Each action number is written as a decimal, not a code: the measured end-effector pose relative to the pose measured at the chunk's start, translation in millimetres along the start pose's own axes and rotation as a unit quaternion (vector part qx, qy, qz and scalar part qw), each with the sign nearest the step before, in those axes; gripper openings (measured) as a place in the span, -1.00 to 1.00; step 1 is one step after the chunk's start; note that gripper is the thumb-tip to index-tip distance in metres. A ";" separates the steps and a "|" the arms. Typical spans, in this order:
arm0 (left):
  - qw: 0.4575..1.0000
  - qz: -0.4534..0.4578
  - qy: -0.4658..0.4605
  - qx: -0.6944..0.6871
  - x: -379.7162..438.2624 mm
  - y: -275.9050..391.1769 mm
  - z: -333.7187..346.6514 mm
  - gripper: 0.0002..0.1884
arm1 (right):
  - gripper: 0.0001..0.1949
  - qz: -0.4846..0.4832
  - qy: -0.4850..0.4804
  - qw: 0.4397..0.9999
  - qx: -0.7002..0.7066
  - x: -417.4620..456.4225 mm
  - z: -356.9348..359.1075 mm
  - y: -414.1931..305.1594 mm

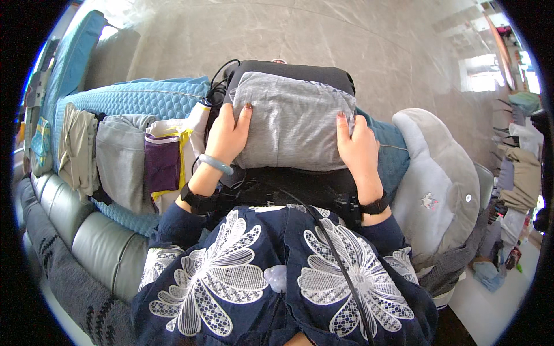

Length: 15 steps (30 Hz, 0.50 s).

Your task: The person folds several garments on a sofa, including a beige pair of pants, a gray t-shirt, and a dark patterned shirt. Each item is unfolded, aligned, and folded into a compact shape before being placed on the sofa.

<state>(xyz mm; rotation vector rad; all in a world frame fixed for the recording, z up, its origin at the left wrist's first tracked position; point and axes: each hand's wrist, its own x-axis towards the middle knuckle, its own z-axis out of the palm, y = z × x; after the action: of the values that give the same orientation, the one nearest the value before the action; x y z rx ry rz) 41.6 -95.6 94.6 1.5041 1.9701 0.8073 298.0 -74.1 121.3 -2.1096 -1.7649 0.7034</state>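
A folded light grey garment lies across my lap, on dark cloth that shows beyond its far edge. My left hand grips its left edge, thumb on top and the other fingers hidden beneath. At the opposite edge, my right hand holds it the same way. The cloth is spread fairly flat between both hands, with light creases and a dark pattern along its far right edge.
Left of me, a quilted blue sofa cover bears folded beige trousers, grey clothing and a purple, yellow and white garment. A grey plush cushion sits at my right. Black cables hang beside my left hand.
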 end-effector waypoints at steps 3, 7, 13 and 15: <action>0.999 -0.050 -0.017 -0.006 1.1 9.0 -2.2 -0.58 | -0.55 -0.036 0.008 0.999 0.021 4.9 8.2 -7.9; 0.998 0.022 0.062 -0.005 -1.2 -14.4 9.7 -0.62 | -0.58 -0.095 0.008 0.982 0.164 12.1 26.5 -3.0; 0.989 -0.091 -0.021 -0.116 -3.3 -2.3 2.5 -0.71 | -0.71 0.057 -0.108 0.776 0.619 15.0 18.9 -10.7; 0.954 -0.125 -0.013 -0.273 -4.1 6.8 0.0 -0.75 | -0.70 0.084 -0.124 0.744 0.652 12.1 6.3 -13.6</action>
<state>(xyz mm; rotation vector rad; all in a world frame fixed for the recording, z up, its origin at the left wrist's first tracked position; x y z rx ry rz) 47.0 -98.2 99.8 0.9177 1.6809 1.0964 284.8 -60.1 121.0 -1.1386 -0.6159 1.6641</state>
